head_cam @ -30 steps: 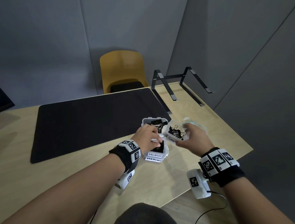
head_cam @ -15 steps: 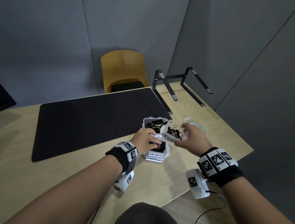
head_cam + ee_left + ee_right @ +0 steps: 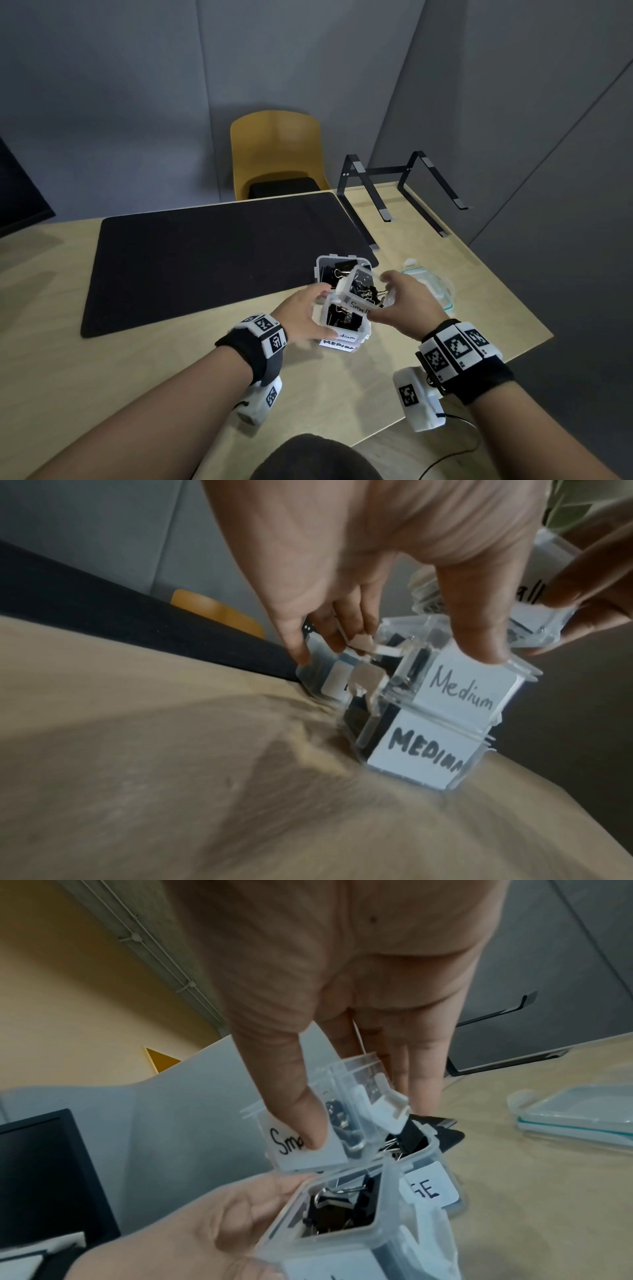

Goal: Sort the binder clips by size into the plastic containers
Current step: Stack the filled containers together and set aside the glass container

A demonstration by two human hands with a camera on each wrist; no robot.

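Observation:
Three clear plastic boxes of black binder clips cluster near the table's right front. The Medium box (image 3: 344, 323) (image 3: 459, 693) stands on a part labelled MEDIUM, and my left hand (image 3: 317, 313) grips it, thumb (image 3: 479, 639) on the near rim and fingers on the far side. My right hand (image 3: 385, 296) holds the Small box (image 3: 358, 291) (image 3: 322, 1139) tilted in the air just above the Medium box, thumb (image 3: 301, 1118) on its label. Behind them stands the Large box (image 3: 342, 269) (image 3: 428, 1188), open.
A black mat (image 3: 205, 257) covers the middle of the wooden table (image 3: 171, 377). A clear lid with a teal seal (image 3: 433, 287) lies right of the boxes. A black laptop stand (image 3: 404, 192) is at the back right, a yellow chair (image 3: 274, 150) beyond the table.
My right hand has lifted the Small box and brought it left, tilted over the Medium box. My left hand has come off the top of the Medium box and now grips its sides.

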